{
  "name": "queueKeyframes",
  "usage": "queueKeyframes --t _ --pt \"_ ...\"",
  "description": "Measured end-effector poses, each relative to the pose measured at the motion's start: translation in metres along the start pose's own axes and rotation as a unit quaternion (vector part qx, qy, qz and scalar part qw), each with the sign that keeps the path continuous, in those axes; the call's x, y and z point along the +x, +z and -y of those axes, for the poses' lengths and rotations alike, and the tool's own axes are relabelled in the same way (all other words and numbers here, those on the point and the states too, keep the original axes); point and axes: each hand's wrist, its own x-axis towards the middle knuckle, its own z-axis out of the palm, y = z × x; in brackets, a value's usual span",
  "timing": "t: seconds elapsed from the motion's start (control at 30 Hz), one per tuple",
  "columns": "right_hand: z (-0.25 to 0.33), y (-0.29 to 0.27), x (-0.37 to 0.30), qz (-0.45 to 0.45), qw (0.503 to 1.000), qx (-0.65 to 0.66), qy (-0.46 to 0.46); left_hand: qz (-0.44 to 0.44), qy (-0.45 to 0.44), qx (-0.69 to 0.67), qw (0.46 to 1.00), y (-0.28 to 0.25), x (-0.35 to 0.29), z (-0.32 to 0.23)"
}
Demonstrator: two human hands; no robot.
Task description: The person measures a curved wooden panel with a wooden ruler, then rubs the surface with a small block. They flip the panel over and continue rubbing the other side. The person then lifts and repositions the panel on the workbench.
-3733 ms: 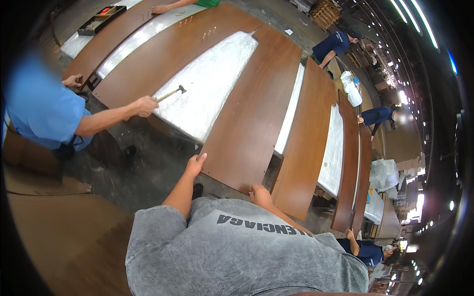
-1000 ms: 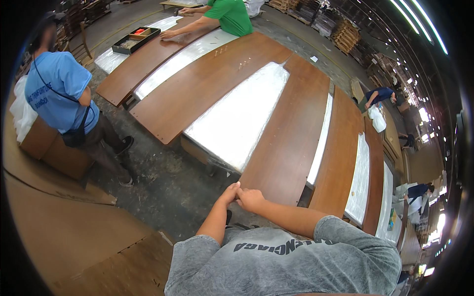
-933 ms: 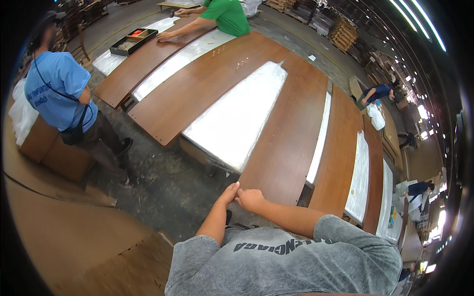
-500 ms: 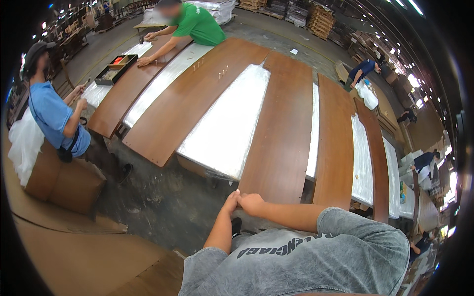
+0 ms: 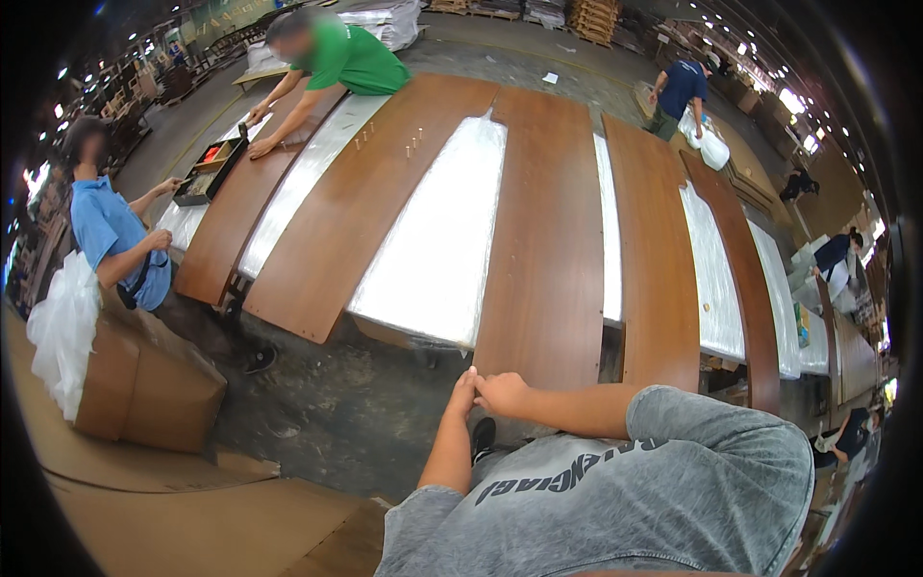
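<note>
My left hand and my right hand meet at the near end of a long brown wooden board. The fingers of both are closed and drawn together at the tips. Whatever they may be pinching is too small or too hidden to make out. I cannot tell whether they touch the board's edge or hover just in front of it. To the left of this board lies a white plastic-wrapped stack, and beyond that another brown board with several small pegs standing on it.
More brown boards lie to my right. A co-worker in green leans over the far left board, near a black divided tray. Another in light blue stands at the left. Cardboard fills the lower left.
My hands stay together at the board's end as the view shifts slightly. The co-worker in light blue has reached toward the black tray. A person in dark blue at the back stands more upright.
</note>
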Motion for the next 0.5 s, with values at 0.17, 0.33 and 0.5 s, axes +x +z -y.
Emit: queueKeyframes --t 0.17,0.33,0.5 --pt "-0.005 0.007 0.001 -0.088 0.993 0.052 -0.061 0.008 -0.033 -0.026 0.999 0.0 0.0 0.0" --pt "-0.012 0.009 -0.003 -0.125 0.984 0.127 -0.024 0.024 -0.047 0.0 0.999 0.001 0.001 0.002" --pt "-0.054 0.007 -0.047 -0.113 0.96 0.232 0.109 -0.139 0.214 0.417 0.873 0.021 -0.008 -0.016"
